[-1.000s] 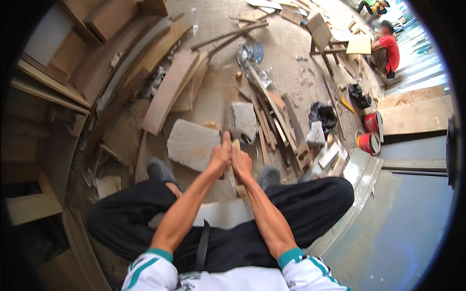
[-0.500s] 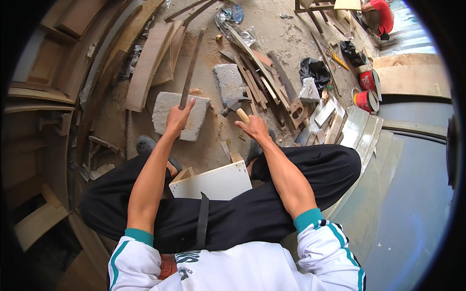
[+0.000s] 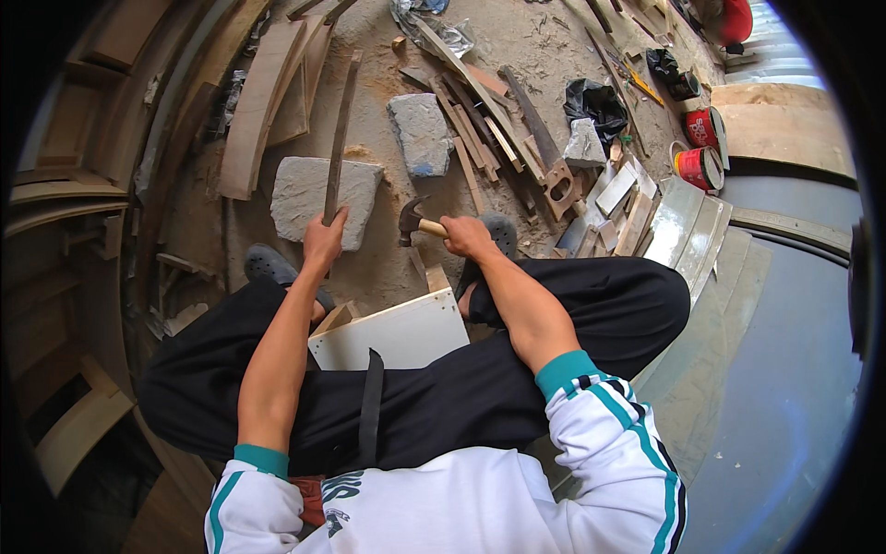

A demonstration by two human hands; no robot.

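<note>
My left hand (image 3: pixel 324 240) is closed around the near end of a long, thin wooden strip (image 3: pixel 342 129). The strip points away from me across a rough grey stone block (image 3: pixel 295 198) on the ground. To the right, my right hand (image 3: pixel 468 236) grips a claw hammer (image 3: pixel 430 227) by its light wooden handle. Its dark head is turned left toward the strip, apart from it and in the air. A wooden piece with a white panel (image 3: pixel 392 334) is between my legs, below both hands.
A second stone block (image 3: pixel 419 135) lies farther ahead. Beside it are scrap wood strips (image 3: pixel 475 129) and a handsaw (image 3: pixel 559 189). Boards (image 3: pixel 263 106) lean at the left. Red cans (image 3: pixel 699 168) and a black plastic bag (image 3: pixel 595 109) are at the right. A person in red (image 3: pixel 734 20) is far off.
The hammer has swung from pointing away to pointing left, and its head is nearer the strip. My left hand keeps hold of the strip. The whole view has shifted slightly.
</note>
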